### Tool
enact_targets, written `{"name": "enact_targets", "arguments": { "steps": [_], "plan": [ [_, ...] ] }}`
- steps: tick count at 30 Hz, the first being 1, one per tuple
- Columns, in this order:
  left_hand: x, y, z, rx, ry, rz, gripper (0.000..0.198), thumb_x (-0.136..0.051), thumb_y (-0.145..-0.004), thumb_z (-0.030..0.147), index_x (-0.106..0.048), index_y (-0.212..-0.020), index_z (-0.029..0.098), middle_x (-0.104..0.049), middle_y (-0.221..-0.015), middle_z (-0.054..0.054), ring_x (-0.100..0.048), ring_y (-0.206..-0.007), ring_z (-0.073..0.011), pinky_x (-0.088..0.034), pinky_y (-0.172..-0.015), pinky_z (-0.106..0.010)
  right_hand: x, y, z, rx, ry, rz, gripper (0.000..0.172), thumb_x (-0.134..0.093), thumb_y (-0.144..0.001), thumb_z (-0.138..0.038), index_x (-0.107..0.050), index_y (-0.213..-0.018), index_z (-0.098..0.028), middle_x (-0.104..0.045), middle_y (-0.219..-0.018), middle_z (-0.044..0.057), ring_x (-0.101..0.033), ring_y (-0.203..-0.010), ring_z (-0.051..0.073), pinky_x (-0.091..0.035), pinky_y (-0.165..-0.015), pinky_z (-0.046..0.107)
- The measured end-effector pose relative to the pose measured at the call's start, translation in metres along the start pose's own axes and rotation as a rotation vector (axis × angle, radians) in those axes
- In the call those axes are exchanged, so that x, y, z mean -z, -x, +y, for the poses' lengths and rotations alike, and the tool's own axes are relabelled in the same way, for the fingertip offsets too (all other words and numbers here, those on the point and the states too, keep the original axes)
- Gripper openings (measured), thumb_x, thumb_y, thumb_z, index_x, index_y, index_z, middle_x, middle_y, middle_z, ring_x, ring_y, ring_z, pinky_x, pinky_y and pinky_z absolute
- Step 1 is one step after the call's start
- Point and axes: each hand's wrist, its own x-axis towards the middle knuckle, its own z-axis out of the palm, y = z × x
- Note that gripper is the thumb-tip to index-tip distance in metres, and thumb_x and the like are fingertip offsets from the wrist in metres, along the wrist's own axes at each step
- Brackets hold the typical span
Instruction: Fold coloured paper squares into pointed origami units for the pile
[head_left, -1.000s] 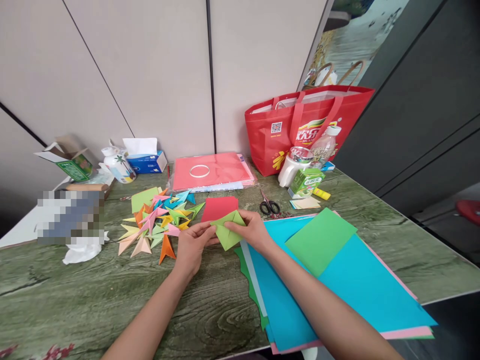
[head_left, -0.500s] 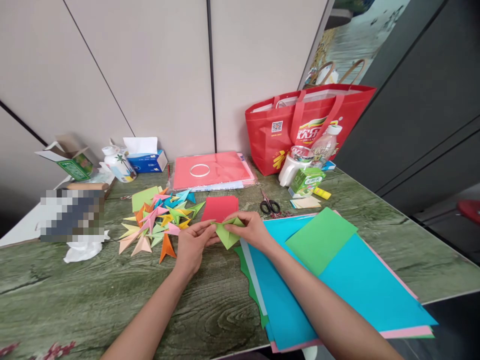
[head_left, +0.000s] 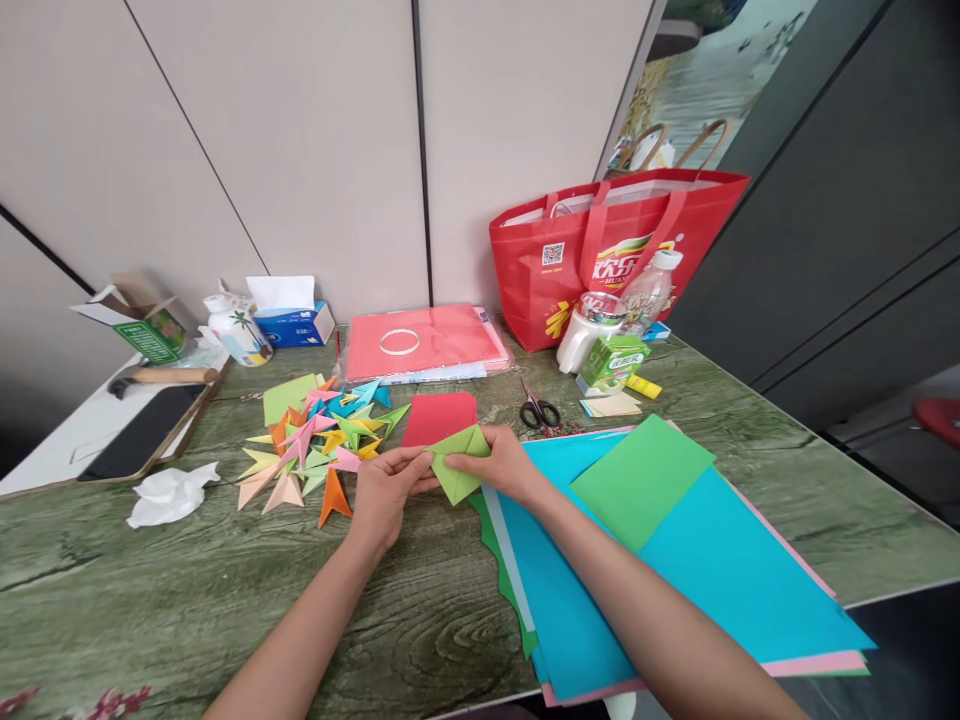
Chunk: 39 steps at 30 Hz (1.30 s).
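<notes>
Between my hands is a light green folded paper (head_left: 457, 482), creased into a small diamond shape and raised above the table. My left hand (head_left: 386, 490) pinches its left corner. My right hand (head_left: 510, 465) grips the right side, thumb lying across the front. Just behind the hands lie red paper squares (head_left: 439, 415), partly covered by them. To the left spreads a pile of folded paper pieces (head_left: 322, 440) in orange, pink, yellow, blue and green. Large blue sheets (head_left: 720, 570) lie under my right forearm, with a green sheet (head_left: 645, 480) on top.
Black-handled scissors (head_left: 540, 408) lie beyond my right hand. At the back stand a red bag (head_left: 540, 290), a white mug (head_left: 581, 340), a green carton (head_left: 611, 365) and a tissue box (head_left: 292, 325). A phone (head_left: 142, 430) and crumpled tissue (head_left: 172, 497) are at left.
The green paper's upper right part has flipped flatter, so it now shows a wider diamond face. My right hand has shifted slightly to the right; my left stays about where it was.
</notes>
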Motion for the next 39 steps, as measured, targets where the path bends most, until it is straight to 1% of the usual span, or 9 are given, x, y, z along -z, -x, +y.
{"name": "enact_targets", "arguments": {
  "steps": [6,11,18,23,26,29,33,35,39],
  "plan": [
    [-0.0012,0.0006,0.0050,0.087,-0.014,-0.015,0.023,-0.077,-0.049,0.023,-0.067,-0.064,0.010,-0.068,-0.058,-0.004,-0.063,-0.051,-0.0154,-0.054,-0.055,-0.026,0.0024,0.0000,0.0024,-0.037,-0.033,-0.058,0.027,-0.068,-0.059,-0.030,-0.064,-0.078,-0.012,-0.066,-0.073,0.002,-0.058,-0.059,0.014,-0.046,-0.054,0.025],
    [0.0000,0.0010,0.0047,0.097,-0.017,-0.023,0.023,-0.078,-0.048,0.024,-0.066,-0.062,0.010,-0.068,-0.057,-0.003,-0.062,-0.051,-0.0142,-0.054,-0.054,-0.024,0.0036,0.0009,0.0003,-0.053,-0.072,-0.103,0.027,-0.067,-0.060,-0.029,-0.064,-0.082,-0.013,-0.066,-0.074,0.002,-0.059,-0.060,0.014,-0.047,-0.056,0.025],
    [0.0008,-0.0010,0.0027,0.095,-0.004,-0.081,0.027,-0.077,-0.051,0.022,-0.067,-0.074,0.011,-0.069,-0.069,-0.004,-0.064,-0.063,-0.0162,-0.054,-0.065,-0.031,0.0054,-0.0005,0.0008,-0.058,-0.059,-0.082,0.026,-0.068,-0.060,-0.028,-0.064,-0.080,-0.012,-0.066,-0.075,0.002,-0.059,-0.060,0.014,-0.047,-0.056,0.024],
    [0.0024,-0.0020,0.0032,0.078,-0.040,-0.095,0.020,-0.076,-0.051,0.025,-0.063,-0.056,0.011,-0.065,-0.057,-0.002,-0.060,-0.054,-0.0129,-0.053,-0.060,-0.027,0.0053,0.0002,0.0011,-0.054,-0.078,-0.118,0.027,-0.068,-0.060,-0.030,-0.064,-0.080,-0.013,-0.066,-0.075,0.002,-0.059,-0.061,0.014,-0.047,-0.058,0.025],
    [0.0037,-0.0017,0.0032,0.130,-0.013,-0.120,0.021,-0.076,-0.051,0.026,-0.061,-0.055,0.011,-0.065,-0.057,-0.002,-0.061,-0.055,-0.0141,-0.053,-0.061,-0.029,0.0050,0.0000,0.0011,-0.058,-0.086,-0.127,0.029,-0.069,-0.059,-0.030,-0.064,-0.081,-0.013,-0.066,-0.076,0.002,-0.060,-0.063,0.014,-0.048,-0.059,0.026],
    [0.0033,-0.0006,0.0020,0.146,-0.032,-0.167,0.022,-0.072,-0.058,0.031,-0.063,-0.067,0.012,-0.067,-0.062,-0.004,-0.063,-0.060,-0.0163,-0.052,-0.063,-0.031,0.0054,-0.0009,0.0010,-0.050,-0.065,-0.090,0.030,-0.069,-0.059,-0.031,-0.064,-0.082,-0.013,-0.066,-0.076,0.002,-0.060,-0.064,0.015,-0.048,-0.059,0.026],
    [-0.0006,0.0019,-0.0010,0.139,-0.099,-0.267,0.027,-0.068,-0.063,0.031,-0.066,-0.082,0.012,-0.068,-0.071,-0.006,-0.063,-0.065,-0.0170,-0.051,-0.065,-0.030,0.0041,-0.0017,0.0006,-0.042,-0.028,0.019,0.029,-0.068,-0.058,-0.033,-0.063,-0.078,-0.011,-0.066,-0.073,0.003,-0.058,-0.062,0.015,-0.047,-0.056,0.026],
    [-0.0025,0.0030,-0.0026,0.121,-0.123,-0.287,0.024,-0.067,-0.064,0.031,-0.067,-0.078,0.012,-0.067,-0.069,-0.005,-0.061,-0.064,-0.0164,-0.051,-0.065,-0.030,0.0021,-0.0015,0.0006,-0.040,-0.028,0.054,0.030,-0.069,-0.058,-0.033,-0.063,-0.077,-0.011,-0.065,-0.072,0.003,-0.057,-0.061,0.014,-0.046,-0.054,0.025],
    [-0.0032,0.0035,-0.0031,0.044,-0.181,-0.213,0.019,-0.068,-0.062,0.032,-0.066,-0.063,0.012,-0.063,-0.058,-0.001,-0.057,-0.057,-0.0135,-0.049,-0.062,-0.027,-0.0011,-0.0010,0.0006,-0.023,-0.054,0.040,0.030,-0.069,-0.058,-0.034,-0.062,-0.078,-0.012,-0.065,-0.074,0.003,-0.057,-0.062,0.014,-0.046,-0.057,0.026]
  ]
}}
